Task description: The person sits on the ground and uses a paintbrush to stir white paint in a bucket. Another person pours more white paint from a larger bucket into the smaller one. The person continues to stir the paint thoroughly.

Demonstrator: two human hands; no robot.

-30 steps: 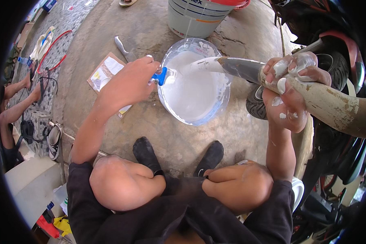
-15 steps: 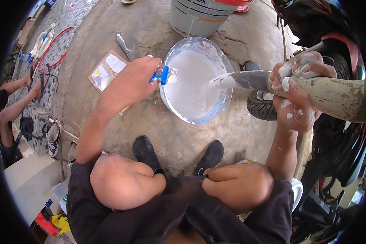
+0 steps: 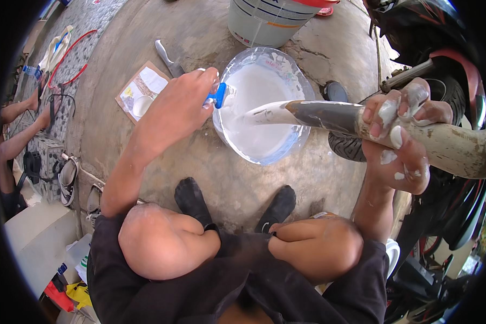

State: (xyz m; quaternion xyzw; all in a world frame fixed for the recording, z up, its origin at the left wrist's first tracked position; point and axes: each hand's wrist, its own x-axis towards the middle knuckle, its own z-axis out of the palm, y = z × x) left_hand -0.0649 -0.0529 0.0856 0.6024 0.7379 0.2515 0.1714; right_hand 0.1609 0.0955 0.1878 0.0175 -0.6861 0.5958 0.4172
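A round translucent tub (image 3: 302, 141) on the floor in front of me holds white, paint-like liquid (image 3: 256, 92). My left hand (image 3: 186, 100) is closed on a small blue tool (image 3: 217, 95) at the tub's left rim. The tool's whitish end points over the liquid; its exact kind is unclear. My right hand (image 3: 399, 135), white smears on its fingers, wraps round a long thick pole (image 3: 329, 116), beige and grey, coming in from the right. The pole's white-coated tip lies over the liquid; whether it dips in, I cannot tell.
A grey bucket with red rim (image 3: 267, 24) stands beyond the tub. Left of it lie a white-handled knife-like tool (image 3: 170, 58) and a cardboard sheet (image 3: 140, 92). A motorcycle (image 3: 448, 81) stands close on the right. Another person's legs (image 3: 24, 132) show far left.
The pole has swung left, its white tip reaching farther over the tub; my right hand has tilted with it. My left hand and the blue tool have shifted slightly right and up.
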